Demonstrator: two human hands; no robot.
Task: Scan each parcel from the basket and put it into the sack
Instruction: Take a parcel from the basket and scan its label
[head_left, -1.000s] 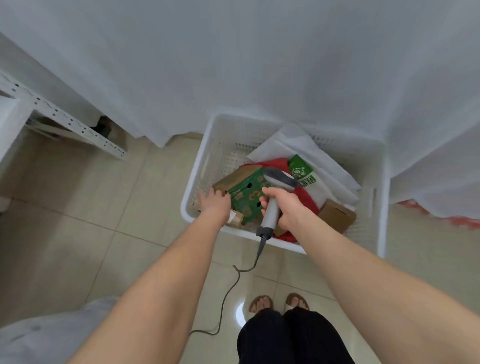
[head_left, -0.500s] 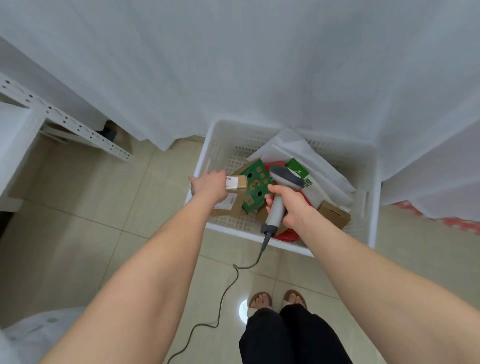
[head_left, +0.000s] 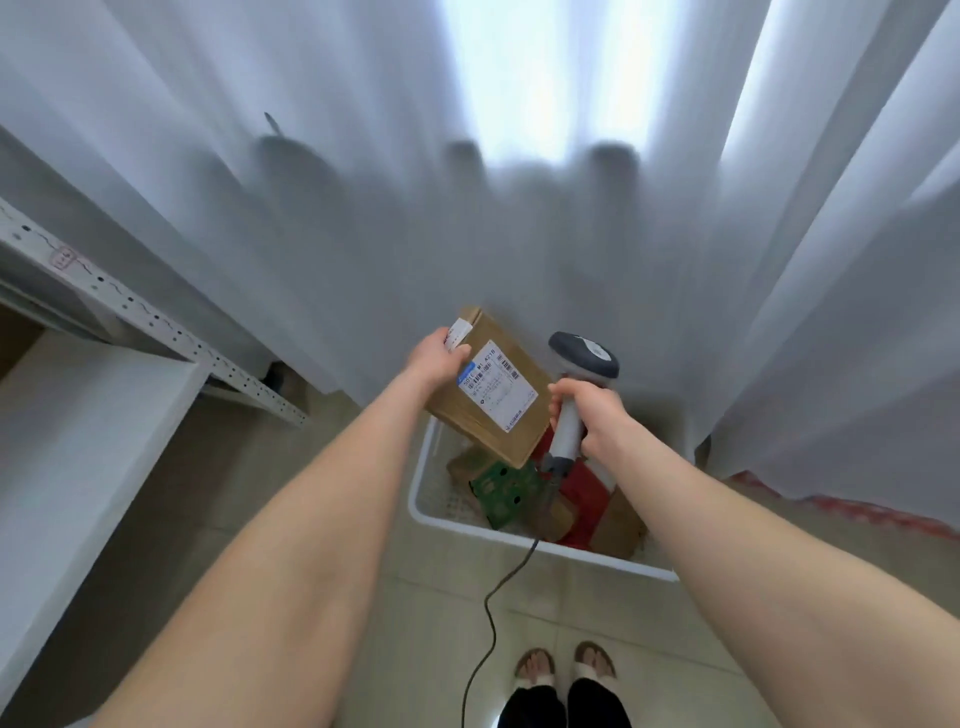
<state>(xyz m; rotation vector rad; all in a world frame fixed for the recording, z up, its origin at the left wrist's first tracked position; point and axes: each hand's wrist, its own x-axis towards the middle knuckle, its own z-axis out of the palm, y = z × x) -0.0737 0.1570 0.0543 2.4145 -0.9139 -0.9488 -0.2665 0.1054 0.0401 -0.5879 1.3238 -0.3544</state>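
The cardboard parcel (head_left: 488, 400) is covering the ten o'clock corner of the white basket (head_left: 457, 522) and part of the parcels (head_left: 506, 488) beneath it. The print on its label (head_left: 496, 387) is showing too small to read. The right forearm (head_left: 727, 499) is hiding the basket's three o'clock side. The cable (head_left: 491, 613) of the scanner (head_left: 582, 358) is running off the frame at six o'clock. Behind the curtain (head_left: 363, 249), dim shapes (head_left: 283, 156), possibly bottles, are blurring at twelve o'clock.
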